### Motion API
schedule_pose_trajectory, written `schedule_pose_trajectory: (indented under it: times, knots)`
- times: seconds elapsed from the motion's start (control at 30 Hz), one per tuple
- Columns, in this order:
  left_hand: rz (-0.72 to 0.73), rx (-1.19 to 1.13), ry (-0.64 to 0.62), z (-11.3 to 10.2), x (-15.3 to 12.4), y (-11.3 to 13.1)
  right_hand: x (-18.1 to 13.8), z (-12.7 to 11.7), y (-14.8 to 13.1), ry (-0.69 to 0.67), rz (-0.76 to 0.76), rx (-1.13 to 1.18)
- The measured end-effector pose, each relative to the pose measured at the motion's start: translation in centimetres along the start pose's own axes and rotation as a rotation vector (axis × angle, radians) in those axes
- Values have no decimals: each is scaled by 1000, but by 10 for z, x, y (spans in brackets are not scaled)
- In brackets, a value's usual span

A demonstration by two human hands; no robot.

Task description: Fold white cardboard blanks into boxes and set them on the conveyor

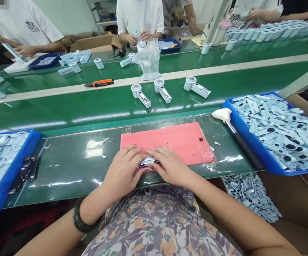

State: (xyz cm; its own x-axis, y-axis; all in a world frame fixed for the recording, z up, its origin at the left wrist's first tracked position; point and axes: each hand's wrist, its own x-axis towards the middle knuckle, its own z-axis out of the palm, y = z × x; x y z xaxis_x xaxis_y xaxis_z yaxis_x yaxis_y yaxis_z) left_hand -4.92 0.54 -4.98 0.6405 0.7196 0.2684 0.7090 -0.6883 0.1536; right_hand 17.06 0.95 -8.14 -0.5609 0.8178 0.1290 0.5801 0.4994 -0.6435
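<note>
My left hand point(124, 171) and my right hand point(170, 165) meet over the near edge of a pink mat point(175, 140) on the green workbench point(71, 167). Between their curled fingers sits a small white and black device part point(146, 163), mostly covered. Both hands press or pinch it. A dark bangle circles my left wrist.
A blue tray point(252, 142) of pale blue parts stands at the right, another blue tray point(1, 188) at the left. Three white handheld units point(167, 93) lie on the green conveyor point(89, 103) beyond. A brush point(224, 115) and a dark strip point(27, 170) lie nearby. Other people work across the belt.
</note>
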Motion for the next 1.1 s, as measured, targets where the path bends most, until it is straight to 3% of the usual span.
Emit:
schedule_pose_trajectory:
  times: [0.13, 0.23, 0.43, 0.6, 0.7, 0.8, 0.97, 1.1]
  knots:
    - [27, 144, -27, -4, 5, -6, 2, -1, 6, 187, 28, 29]
    - [10, 116, -89, -6, 14, -14, 6, -6, 11, 304, 99, 36]
    - [-62, 6, -282, -13, 44, -36, 13, -14, 22, 331, 167, 96]
    - [-118, -148, -392, -17, 60, -47, 14, -10, 32, 356, 189, 173]
    - [-117, -125, -457, -25, 65, -58, 11, -7, 35, 422, 162, 232]
    - [-63, 30, -439, -39, 74, -87, 7, -4, 35, 458, 153, 281]
    - [-119, 482, -202, -62, 115, -163, 10, -1, 35, 442, 169, 209]
    - [-214, 529, -182, -53, 149, -208, 9, 3, 40, 450, 182, 150]
